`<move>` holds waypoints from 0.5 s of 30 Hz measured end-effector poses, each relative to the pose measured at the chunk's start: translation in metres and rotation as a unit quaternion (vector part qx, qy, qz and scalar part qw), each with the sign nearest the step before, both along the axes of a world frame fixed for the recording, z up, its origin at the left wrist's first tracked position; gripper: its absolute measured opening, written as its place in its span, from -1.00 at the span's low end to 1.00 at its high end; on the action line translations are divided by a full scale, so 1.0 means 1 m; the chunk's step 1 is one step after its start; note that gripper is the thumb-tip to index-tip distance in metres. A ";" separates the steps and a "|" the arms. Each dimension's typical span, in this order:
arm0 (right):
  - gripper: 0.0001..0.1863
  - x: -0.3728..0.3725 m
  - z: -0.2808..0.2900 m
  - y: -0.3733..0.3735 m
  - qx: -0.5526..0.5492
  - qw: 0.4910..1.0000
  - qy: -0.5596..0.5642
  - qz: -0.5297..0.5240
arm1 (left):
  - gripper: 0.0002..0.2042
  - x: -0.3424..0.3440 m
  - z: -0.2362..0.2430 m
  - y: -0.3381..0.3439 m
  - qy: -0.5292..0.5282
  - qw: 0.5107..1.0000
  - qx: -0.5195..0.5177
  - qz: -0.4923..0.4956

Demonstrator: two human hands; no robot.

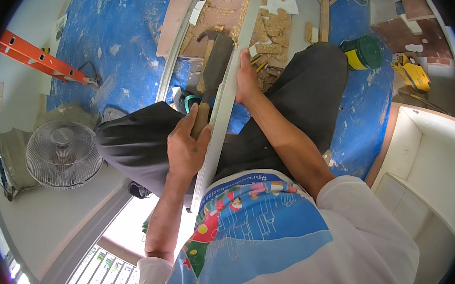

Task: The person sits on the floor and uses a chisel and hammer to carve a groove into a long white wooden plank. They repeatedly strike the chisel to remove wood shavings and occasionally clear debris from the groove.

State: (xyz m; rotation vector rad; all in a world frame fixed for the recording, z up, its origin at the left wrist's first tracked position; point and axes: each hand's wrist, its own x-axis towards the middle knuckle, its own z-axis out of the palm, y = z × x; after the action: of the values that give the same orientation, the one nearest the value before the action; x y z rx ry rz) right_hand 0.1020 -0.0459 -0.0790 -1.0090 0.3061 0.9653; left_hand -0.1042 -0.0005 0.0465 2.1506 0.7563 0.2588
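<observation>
My left hand (pixel 187 144) is wrapped round the wooden handle of a broad-bladed knife (pixel 219 61). Its wide dark blade points away from me, along the left side of a long pale board (pixel 219 120). That board stands on edge between my legs and runs from my lap toward the far edge of the picture. Pressed against its right side, my right hand (pixel 247 82) grips the board, with the fingertips partly hidden. Beyond the blade lies a claw hammer (pixel 206 35), partly covered by it.
Chipboard scraps (pixel 273 31) litter the floor ahead, beside a blue sheet (pixel 117 21). A green bucket (pixel 366 52) stands right of my knee, near a yellow box (pixel 412 74). To the left are an orange ladder (pixel 44 59) and a fan (pixel 64 156). Open shelving (pixel 406 140) lies right.
</observation>
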 end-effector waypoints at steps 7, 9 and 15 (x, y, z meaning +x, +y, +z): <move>-0.24 -0.010 -0.003 0.003 0.010 1.000 0.013 -0.012 | -0.47 -0.003 0.012 -0.018 0.091 0.956 0.266 -0.077; -0.33 -0.008 -0.005 0.006 0.012 0.998 0.021 -0.054 | -0.44 0.001 0.019 -0.026 0.142 0.941 0.297 -0.078; -0.29 -0.007 0.000 0.003 0.033 0.997 0.055 -0.033 | -0.42 0.002 0.020 -0.053 0.166 0.881 0.429 -0.113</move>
State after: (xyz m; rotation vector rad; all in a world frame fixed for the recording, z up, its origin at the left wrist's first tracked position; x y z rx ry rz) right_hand 0.0946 -0.0431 -0.0793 -0.8817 0.3937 0.9664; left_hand -0.1017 -0.0533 0.0665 3.1656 0.6194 0.1005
